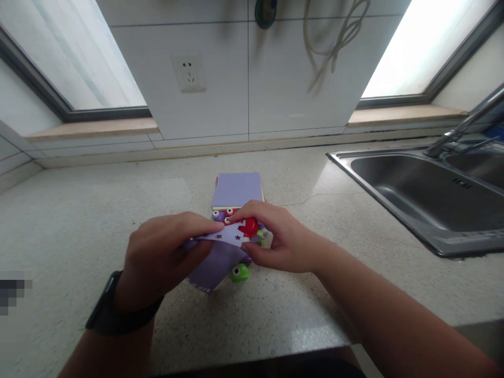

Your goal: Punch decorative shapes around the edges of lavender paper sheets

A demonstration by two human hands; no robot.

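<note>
A sheet of purple paper (216,262) with star-shaped holes along its edges is pinched between the thumb and fingers of my left hand (165,249). My right hand (285,239) grips a red craft punch (251,227) with a white base, thumb below and fingers above. The punch sits at the right end of the sheet's upper edge; whether the paper is inside its slot I cannot tell. Below the sheet lies a green craft punch (239,272). More punches, red and purple (218,215), are partly hidden behind my fingers. My left wrist wears a black band.
Behind my hands a stack of coloured paper (238,190), purple on top, lies on the speckled countertop (98,199). Small purple scraps (276,287) lie to the right. A steel sink (413,189) with a faucet (460,128) is at the right, and a tiled wall closes the back.
</note>
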